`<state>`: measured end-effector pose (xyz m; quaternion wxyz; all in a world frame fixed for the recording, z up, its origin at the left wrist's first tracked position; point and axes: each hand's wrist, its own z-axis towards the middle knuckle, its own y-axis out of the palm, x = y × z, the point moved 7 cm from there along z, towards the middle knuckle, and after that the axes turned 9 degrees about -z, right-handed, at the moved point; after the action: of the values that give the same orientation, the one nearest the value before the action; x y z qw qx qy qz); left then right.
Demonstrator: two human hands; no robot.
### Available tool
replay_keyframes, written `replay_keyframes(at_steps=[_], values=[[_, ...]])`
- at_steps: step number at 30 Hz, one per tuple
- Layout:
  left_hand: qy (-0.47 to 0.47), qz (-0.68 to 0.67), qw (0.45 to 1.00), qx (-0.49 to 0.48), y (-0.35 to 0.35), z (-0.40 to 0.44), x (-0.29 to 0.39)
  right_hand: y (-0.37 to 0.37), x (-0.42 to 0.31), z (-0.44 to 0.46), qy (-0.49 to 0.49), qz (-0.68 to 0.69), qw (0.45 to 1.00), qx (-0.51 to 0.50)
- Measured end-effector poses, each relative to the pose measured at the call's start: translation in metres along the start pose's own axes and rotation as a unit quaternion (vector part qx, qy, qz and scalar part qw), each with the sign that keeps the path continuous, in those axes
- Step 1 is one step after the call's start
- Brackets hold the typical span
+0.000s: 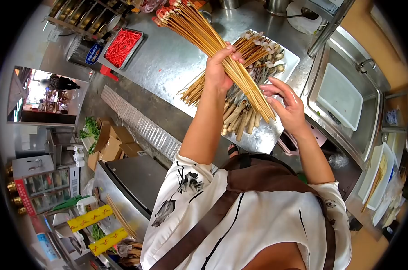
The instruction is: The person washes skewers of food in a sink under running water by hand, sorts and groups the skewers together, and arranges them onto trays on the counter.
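Observation:
My left hand [219, 67] is wrapped around a thick bundle of bamboo skewers [199, 31], held slanting above the steel counter. Red and whitish food pieces sit on the bundle's far upper end; its bare stick ends point down to the right. Beside those bare ends is my right hand [287, 103], fingers apart and curved; I cannot tell if its fingertips touch the sticks. Beneath the bundle, a white tray [292, 63] carries more skewers [246, 47] with pale pieces on their tips. Thicker-handled sticks [240, 118] lie at the near side of the tray.
A metal tray of red strips [123, 47] stands at the counter's left edge. On the right, a steel sink [325, 103] holds a white basin [340, 95]. A ladle [308, 13] lies at the back right. Cardboard boxes [111, 144] and a floor grate [141, 121] are at left.

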<state>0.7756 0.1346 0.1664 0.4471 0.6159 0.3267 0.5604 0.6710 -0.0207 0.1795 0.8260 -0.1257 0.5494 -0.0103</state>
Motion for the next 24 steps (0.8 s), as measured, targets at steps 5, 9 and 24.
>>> replay_keyframes(at_steps=[5,9,24], values=[[0.027,0.036,0.998,0.045,-0.013,-0.007,0.003,0.017,-0.025,0.016,-0.086,-0.160,0.983,-0.023],[0.047,0.071,0.990,0.111,-0.015,-0.017,0.007,0.030,-0.046,0.021,-0.221,-0.305,0.926,-0.025],[0.004,-0.024,0.986,0.163,-0.051,-0.015,0.027,0.051,0.001,-0.001,0.136,0.067,0.960,-0.234]])
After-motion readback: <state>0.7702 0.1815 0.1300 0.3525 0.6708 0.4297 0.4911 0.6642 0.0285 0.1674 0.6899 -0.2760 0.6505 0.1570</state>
